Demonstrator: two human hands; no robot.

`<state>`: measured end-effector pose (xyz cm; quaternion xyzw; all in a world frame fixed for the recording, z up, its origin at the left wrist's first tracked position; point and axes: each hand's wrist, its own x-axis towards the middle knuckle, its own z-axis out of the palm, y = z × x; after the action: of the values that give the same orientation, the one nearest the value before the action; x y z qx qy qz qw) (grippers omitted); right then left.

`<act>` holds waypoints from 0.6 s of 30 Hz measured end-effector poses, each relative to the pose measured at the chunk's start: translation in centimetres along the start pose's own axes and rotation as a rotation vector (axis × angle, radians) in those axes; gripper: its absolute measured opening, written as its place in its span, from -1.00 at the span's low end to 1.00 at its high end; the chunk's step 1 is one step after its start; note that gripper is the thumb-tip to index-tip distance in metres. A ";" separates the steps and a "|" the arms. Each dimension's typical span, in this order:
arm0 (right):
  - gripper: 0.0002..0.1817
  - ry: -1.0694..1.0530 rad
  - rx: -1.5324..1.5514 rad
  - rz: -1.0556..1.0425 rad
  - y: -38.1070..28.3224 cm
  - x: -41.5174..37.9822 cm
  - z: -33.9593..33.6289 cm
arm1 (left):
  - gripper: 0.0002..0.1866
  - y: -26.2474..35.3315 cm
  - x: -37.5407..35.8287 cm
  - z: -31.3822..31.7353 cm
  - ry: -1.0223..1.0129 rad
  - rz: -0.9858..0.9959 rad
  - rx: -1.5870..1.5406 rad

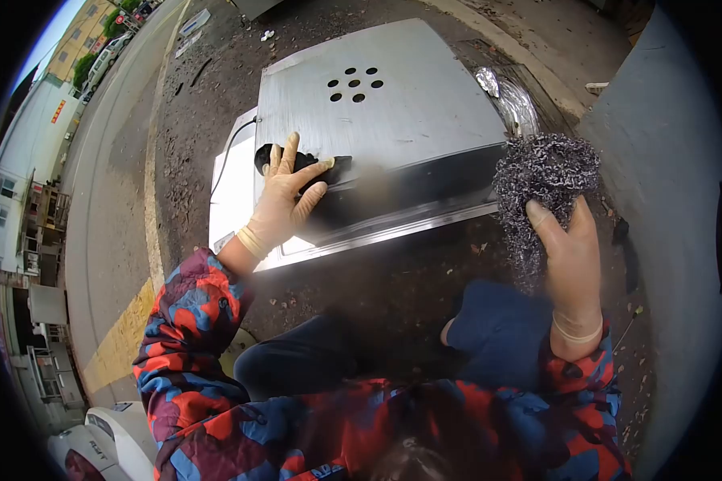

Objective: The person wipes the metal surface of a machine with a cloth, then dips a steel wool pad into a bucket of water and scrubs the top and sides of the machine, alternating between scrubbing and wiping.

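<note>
A silvery metal box (pixel 425 96) with a cluster of round holes in its top lies in front of me. My left hand (pixel 285 192), in a thin pale glove, rests with fingers spread on a black piece (pixel 306 163) at the box's near left edge. Beyond the box's right end, my right hand (pixel 569 240), gloved too, grips a tangled bundle of dark metallic shavings (pixel 549 172). The bundle hangs down beside the box corner, and its strands hide most of the fingertips. A black cable (pixel 231 154) curves along the box's left side.
Crumpled shiny foil (pixel 515 103) lies behind the box's right end. A grey panel (pixel 658 160) rises at the right. My knees (pixel 297 357) are below the box. A white vehicle (pixel 116 441) stands at the lower left, by the road with its yellow marking (pixel 124 337).
</note>
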<state>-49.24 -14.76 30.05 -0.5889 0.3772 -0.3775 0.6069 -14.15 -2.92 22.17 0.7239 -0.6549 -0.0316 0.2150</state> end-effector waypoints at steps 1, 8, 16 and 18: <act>-0.73 -0.002 0.010 0.012 0.1 0.0 0.0 | -0.62 0.9 0.4 0.1 -0.056 0.041 0.013; -0.73 0.039 -0.028 -0.039 0.1 0.3 -0.4 | -0.43 7.0 6.8 3.4 -0.118 0.244 0.083; -0.72 0.038 0.094 -0.029 0.2 0.4 0.3 | -0.29 11.2 16.0 10.4 -0.014 0.470 -0.017; -0.71 0.068 0.060 -0.041 0.2 0.6 0.2 | -0.32 13.5 18.2 11.5 -0.004 0.407 0.023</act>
<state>-48.75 -15.24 29.89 -0.5650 0.3741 -0.4208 0.6031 -27.98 -24.19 20.85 0.5790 -0.7883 0.0184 0.2074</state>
